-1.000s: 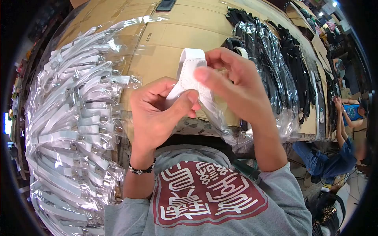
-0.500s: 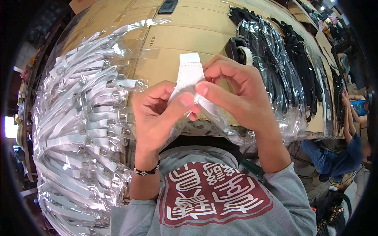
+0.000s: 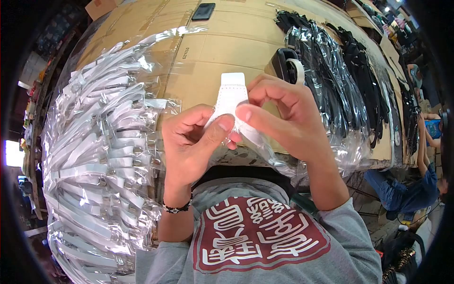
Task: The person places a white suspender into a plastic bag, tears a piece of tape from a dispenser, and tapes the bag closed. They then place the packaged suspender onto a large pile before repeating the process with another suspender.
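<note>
Both hands hold a pair of white suspenders [image 3: 232, 97] in front of my chest. Its stitched, Y-shaped joining piece points up and away from me, and a short white tab tops it. My left hand [image 3: 191, 142] pinches the left branch between thumb and fingers. On the other side, my right hand [image 3: 288, 111] has its thumb pressed on the right branch, fingers curled behind. A clear plastic bag [image 3: 267, 149] wraps the straps below and trails toward the table edge. The fingers hide part of the straps.
Bagged white suspenders [image 3: 90, 175] are heaped at left. Bagged black suspenders [image 3: 319, 71] lie at right, beside a black tape dispenser [image 3: 283, 64]. A phone [image 3: 203, 11] rests on the cardboard-covered table [image 3: 222, 45]. Another person [image 3: 409, 189] is at far right.
The view has shifted slightly, so the table and the held suspenders appear a little lower. Both hands keep their grip with barely any movement.
</note>
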A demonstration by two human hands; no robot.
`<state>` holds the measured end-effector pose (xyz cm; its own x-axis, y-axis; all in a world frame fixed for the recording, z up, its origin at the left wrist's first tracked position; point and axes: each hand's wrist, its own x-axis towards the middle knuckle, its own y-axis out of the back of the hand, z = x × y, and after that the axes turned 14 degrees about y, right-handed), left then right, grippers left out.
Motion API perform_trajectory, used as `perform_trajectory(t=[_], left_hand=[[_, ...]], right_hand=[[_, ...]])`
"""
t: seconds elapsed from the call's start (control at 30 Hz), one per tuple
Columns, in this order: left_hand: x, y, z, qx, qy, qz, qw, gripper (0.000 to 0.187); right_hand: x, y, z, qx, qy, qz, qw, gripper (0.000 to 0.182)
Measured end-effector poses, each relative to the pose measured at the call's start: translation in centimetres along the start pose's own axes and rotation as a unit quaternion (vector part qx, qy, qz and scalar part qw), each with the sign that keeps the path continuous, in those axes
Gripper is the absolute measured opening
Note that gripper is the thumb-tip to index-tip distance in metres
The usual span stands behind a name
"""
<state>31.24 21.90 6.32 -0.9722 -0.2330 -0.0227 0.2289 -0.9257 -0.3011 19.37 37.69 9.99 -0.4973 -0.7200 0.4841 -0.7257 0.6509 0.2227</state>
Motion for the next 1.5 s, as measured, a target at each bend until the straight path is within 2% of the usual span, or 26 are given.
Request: perform_trajectory(t=[0.07, 0.17, 0.37, 0.47, 0.6, 0.8, 0.93, 1.07, 1.17, 1.27, 1.37, 1.5], left_hand=[[0.1, -0.2, 0.0, 0.01, -0.002, 0.002, 1.0, 0.018], [0.1, -0.1, -0.4, 0.001, -0.004, 0.005, 1.0, 0.021], [0.0, -0.2, 0.2, 0.011, 0.021, 0.019, 1.0, 0.026], [0.1, 0.0, 0.2, 0.009, 0.011, 0.022, 1.0, 0.027], [-0.1, 0.3, 0.1, 0.011, 0.013, 0.013, 1.0, 0.027], [-0.1, 0.2, 0.0, 0.004, 0.007, 0.008, 1.0, 0.026], [-0.3, 0.1, 0.1, 0.011, 0.009, 0.004, 1.0, 0.027], [-0.4, 0.1, 0.3, 0.043, 0.01, -0.004, 0.999, 0.029], [-0.4, 0.8, 0.2, 0.012, 0.05, -0.006, 0.999, 0.031], [-0.6, 0.6, 0.1, 0.029, 0.033, 0.046, 0.998, 0.039], [-0.5, -0.5, 0.9, 0.09, -0.038, 0.096, 0.991, 0.025], [-0.2, -0.3, 0.3, 0.071, -0.045, 0.064, 0.994, 0.016]], right_hand=[[0.0, -0.2, 0.2, 0.021, -0.002, 0.021, 1.0, 0.018], [0.1, 0.0, 0.0, -0.026, 0.022, 0.006, 0.999, 0.017], [0.0, -0.1, 0.4, -0.011, 0.027, 0.011, 1.0, 0.02], [-0.2, -0.2, 1.4, 0.029, 0.018, 0.066, 0.997, 0.024], [-0.1, 1.3, 1.6, -0.039, -0.003, 0.079, 0.996, 0.031], [0.6, 1.5, 0.4, -0.008, -0.054, 0.063, 0.996, 0.034], [1.2, 0.7, 0.6, 0.028, -0.076, 0.046, 0.996, 0.033], [1.7, -0.4, 0.9, 0.062, -0.055, 0.064, 0.995, 0.029], [1.9, -0.9, 0.3, 0.086, -0.054, 0.078, 0.992, 0.026], [2.1, -1.2, -0.2, 0.075, -0.056, 0.084, 0.992, 0.025], [2.2, -0.9, 0.2, 0.046, -0.047, 0.063, 0.996, 0.024], [2.2, -1.3, 0.0, 0.032, -0.031, 0.055, 0.998, 0.023]])
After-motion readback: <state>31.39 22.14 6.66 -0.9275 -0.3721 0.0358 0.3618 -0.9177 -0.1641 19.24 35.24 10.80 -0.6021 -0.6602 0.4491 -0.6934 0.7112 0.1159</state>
